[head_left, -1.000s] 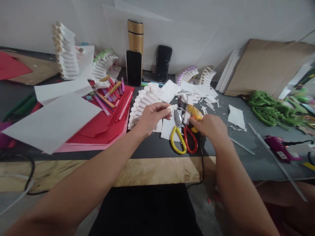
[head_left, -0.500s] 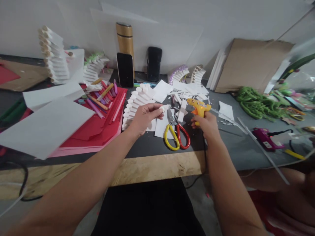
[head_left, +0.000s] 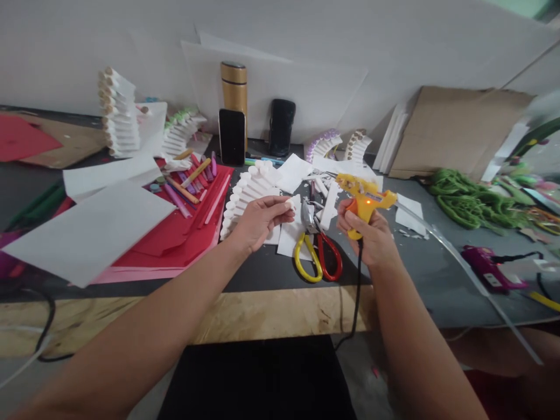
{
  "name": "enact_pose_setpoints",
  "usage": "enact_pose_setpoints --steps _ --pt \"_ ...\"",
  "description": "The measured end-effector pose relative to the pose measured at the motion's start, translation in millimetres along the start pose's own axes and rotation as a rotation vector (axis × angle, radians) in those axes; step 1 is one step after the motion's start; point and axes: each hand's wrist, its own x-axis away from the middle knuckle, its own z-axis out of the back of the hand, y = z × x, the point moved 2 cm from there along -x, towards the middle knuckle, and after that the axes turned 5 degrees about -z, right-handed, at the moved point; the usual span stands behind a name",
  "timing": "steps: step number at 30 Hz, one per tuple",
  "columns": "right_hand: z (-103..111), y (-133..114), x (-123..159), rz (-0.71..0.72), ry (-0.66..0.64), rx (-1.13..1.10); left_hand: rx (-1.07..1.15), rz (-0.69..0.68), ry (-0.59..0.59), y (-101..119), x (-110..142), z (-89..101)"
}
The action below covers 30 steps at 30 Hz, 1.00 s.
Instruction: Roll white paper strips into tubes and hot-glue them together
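My right hand [head_left: 370,233] is wrapped round a yellow glue gun [head_left: 365,201], its small light glowing orange and a long clear glue stick [head_left: 417,216] poking out of its back. Between the fingertips of my left hand [head_left: 265,219] is a small white piece [head_left: 292,204], too small to name. Just behind and left of that hand lies a fan-like row of white rolled pieces [head_left: 249,189]. Scissors [head_left: 317,256] with one yellow and one red handle lie between my hands, on a white paper sheet [head_left: 289,238].
Red paper sheets [head_left: 151,245] and coloured rolls [head_left: 196,175] lie at left. Two phones [head_left: 231,137] and a gold flask [head_left: 234,87] stand at the back. To the right are green stems [head_left: 468,195], cardboard [head_left: 450,131] and a purple power box [head_left: 492,268]. The gun's cord [head_left: 357,286] hangs over the edge.
My right hand has lifted the glue gun up and tilted it, so more of its body and the long glue stick show. My left hand keeps its pinch. The view has shifted slightly.
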Motion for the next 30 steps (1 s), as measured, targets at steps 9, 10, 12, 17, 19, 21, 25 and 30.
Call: enact_pose_setpoints --steps 9,10,12,17,19,21,25,30 --pt "-7.3 2.2 8.8 -0.139 -0.154 0.257 -0.037 -0.057 0.005 -1.8 0.9 -0.4" --pt "-7.6 2.9 9.1 -0.156 -0.155 0.27 -0.042 -0.059 0.012 -1.8 0.7 -0.4" --pt "-8.6 3.6 9.5 -0.175 -0.163 0.297 -0.053 -0.057 0.022 -1.5 0.2 -0.4" --pt "-14.5 2.0 10.6 -0.177 -0.152 0.372 -0.083 -0.049 0.016 0.2 0.5 -0.7" --pt "-16.4 2.1 11.2 -0.189 -0.141 0.374 -0.09 -0.048 0.012 0.7 1.2 -1.1" --pt "-16.9 3.1 11.5 -0.207 -0.126 0.367 -0.087 -0.049 0.008 0.9 1.9 -1.6" --pt "-15.6 5.4 11.0 -0.204 -0.117 0.359 -0.076 -0.05 -0.001 1.0 2.6 -2.9" --pt "-15.3 5.9 9.4 -0.182 -0.109 0.354 -0.085 -0.047 -0.004 1.7 2.0 -3.0"
